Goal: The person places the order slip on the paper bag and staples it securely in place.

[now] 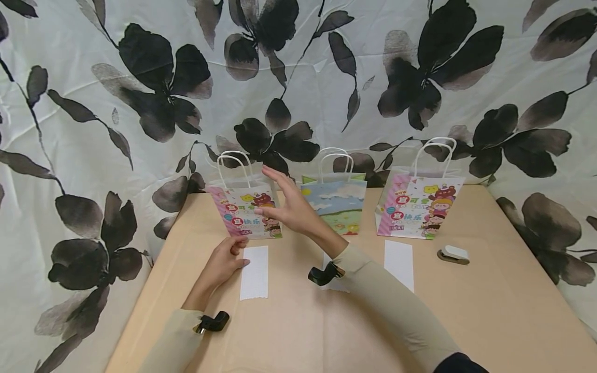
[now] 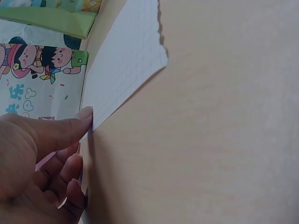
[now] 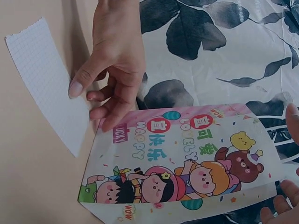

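The left bag [image 1: 242,199] stood on the table [image 1: 289,331] with its white handles up, between the two hands. The left hand [image 1: 224,264] was loosely curled rather than clenched: its fingertips were at the bag's bottom corner, its thumb at the edge of the left strip [image 1: 254,274], a ragged-ended piece of grid paper lying flat. The right hand [image 1: 291,204] was open — fingers and thumb spread wide — across the bag's right side; whether it touched the bag was impossible to tell.

Beside it stood the middle bag [image 1: 336,199], printed with sky and grass, then the right bag [image 1: 415,207], in the same pink-edged cartoon print as the left one. In front of them lay the middle strip [image 1: 337,285], partly hidden by the right arm, and the right strip [image 1: 397,259]. A stapler [image 1: 453,254] lay to the right, before a flowered cloth [image 1: 336,93].
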`<move>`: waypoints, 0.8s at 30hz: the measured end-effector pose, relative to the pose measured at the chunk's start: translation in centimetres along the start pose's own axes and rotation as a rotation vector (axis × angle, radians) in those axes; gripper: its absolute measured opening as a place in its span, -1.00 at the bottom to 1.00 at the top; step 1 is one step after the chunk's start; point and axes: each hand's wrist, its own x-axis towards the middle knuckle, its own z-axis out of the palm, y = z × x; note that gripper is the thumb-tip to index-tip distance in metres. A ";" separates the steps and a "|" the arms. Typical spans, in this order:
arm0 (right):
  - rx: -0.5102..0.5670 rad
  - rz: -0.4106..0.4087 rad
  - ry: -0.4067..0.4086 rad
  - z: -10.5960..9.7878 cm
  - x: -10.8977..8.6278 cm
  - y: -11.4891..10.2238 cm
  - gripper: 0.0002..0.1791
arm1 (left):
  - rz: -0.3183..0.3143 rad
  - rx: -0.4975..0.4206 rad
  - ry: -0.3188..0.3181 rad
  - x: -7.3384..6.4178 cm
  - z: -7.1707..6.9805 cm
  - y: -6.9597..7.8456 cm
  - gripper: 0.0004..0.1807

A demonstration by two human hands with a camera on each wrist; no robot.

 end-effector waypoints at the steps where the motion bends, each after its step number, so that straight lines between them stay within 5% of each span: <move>1: 0.003 0.002 0.002 0.0 0.0 0.0 0.00 | 0.005 0.002 -0.003 0.0 0.0 0.0 -0.35; 15: -0.002 0.015 0.024 0.2 0.8 0.7 -0.02 | -0.029 -0.028 -0.034 -0.1 0.1 -0.2 -0.47; 24: 0.012 0.026 0.015 0.3 1.4 1.1 -0.07 | -0.042 -0.107 0.031 -0.6 -0.8 0.3 -0.86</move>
